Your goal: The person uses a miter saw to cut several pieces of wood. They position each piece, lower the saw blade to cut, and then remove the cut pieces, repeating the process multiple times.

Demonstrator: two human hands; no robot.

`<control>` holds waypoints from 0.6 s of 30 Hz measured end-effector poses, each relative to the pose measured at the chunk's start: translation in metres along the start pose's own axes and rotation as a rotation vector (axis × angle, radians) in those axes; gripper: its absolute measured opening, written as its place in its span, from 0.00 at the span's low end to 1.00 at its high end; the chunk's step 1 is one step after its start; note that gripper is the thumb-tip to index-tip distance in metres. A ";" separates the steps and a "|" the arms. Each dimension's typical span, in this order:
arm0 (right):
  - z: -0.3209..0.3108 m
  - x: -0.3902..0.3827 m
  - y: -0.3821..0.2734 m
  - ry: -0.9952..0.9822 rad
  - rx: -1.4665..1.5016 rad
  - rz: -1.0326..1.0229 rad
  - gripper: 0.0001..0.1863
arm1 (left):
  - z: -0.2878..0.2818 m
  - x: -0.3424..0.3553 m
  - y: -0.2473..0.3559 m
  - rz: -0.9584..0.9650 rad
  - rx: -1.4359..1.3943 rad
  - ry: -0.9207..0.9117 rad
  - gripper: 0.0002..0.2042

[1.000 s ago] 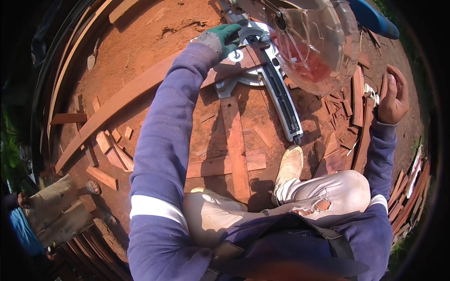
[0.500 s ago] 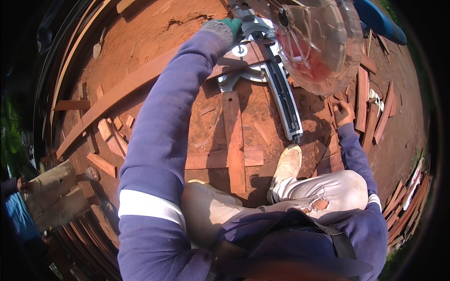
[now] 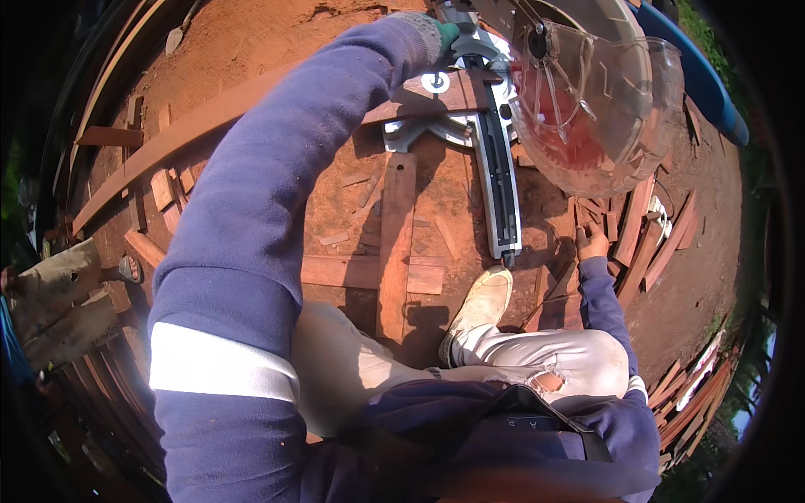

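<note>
My left hand (image 3: 439, 38), in a grey and green work glove, is at the top of the mitre saw (image 3: 495, 168), beside its back part. Its green fingertips curl in, and what they close on is hidden. A long reddish board (image 3: 189, 126) lies across the saw's base under a round white-faced piece (image 3: 435, 82). To the right of that board, the toothed blade (image 3: 570, 151) shows through the clear guard (image 3: 625, 168). My bare right hand (image 3: 593, 242) is low on the right among small wood offcuts (image 3: 610, 225), fingers bent; I cannot make out what is in them.
A holed board (image 3: 397, 251) lies over a crosswise plank (image 3: 344, 271) in front of the saw. Longer offcuts (image 3: 641, 251) lie to the right, and stacked strips (image 3: 696, 398) at lower right. My shoe (image 3: 486, 302) is close to the saw's arm. A trowel (image 3: 174, 39) lies far left.
The whole view has swung, so the ground pieces sit further left and the right-side offcuts lower. My left hand has shifted slightly right along the saw. My right hand stays by the offcuts.
</note>
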State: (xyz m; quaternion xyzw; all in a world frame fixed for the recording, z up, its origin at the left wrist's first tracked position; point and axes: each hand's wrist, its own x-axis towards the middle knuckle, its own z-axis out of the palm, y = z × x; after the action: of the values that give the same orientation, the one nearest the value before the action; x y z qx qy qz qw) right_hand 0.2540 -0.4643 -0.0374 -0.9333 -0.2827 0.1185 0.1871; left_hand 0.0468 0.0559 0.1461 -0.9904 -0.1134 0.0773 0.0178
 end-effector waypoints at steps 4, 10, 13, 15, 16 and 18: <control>0.004 0.007 0.004 0.003 0.042 0.024 0.13 | 0.005 0.008 0.010 -0.004 -0.059 0.031 0.23; 0.011 0.022 -0.002 -0.031 0.007 -0.003 0.15 | 0.006 0.024 0.025 0.017 -0.153 0.063 0.24; 0.009 0.018 0.000 -0.018 0.000 -0.024 0.14 | 0.008 0.024 0.018 0.023 -0.182 0.071 0.24; 0.006 0.012 0.004 -0.014 0.051 -0.003 0.14 | 0.010 0.022 0.014 0.029 -0.190 0.072 0.24; 0.003 0.009 0.007 -0.084 0.065 0.137 0.14 | 0.010 0.022 0.014 0.032 -0.196 0.072 0.24; 0.002 0.005 0.014 -0.016 0.026 0.018 0.14 | 0.011 0.022 0.014 0.037 -0.200 0.079 0.24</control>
State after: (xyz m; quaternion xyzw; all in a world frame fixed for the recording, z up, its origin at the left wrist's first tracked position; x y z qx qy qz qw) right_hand 0.2647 -0.4718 -0.0460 -0.9323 -0.2743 0.1314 0.1959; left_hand 0.0697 0.0476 0.1314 -0.9914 -0.1014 0.0266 -0.0779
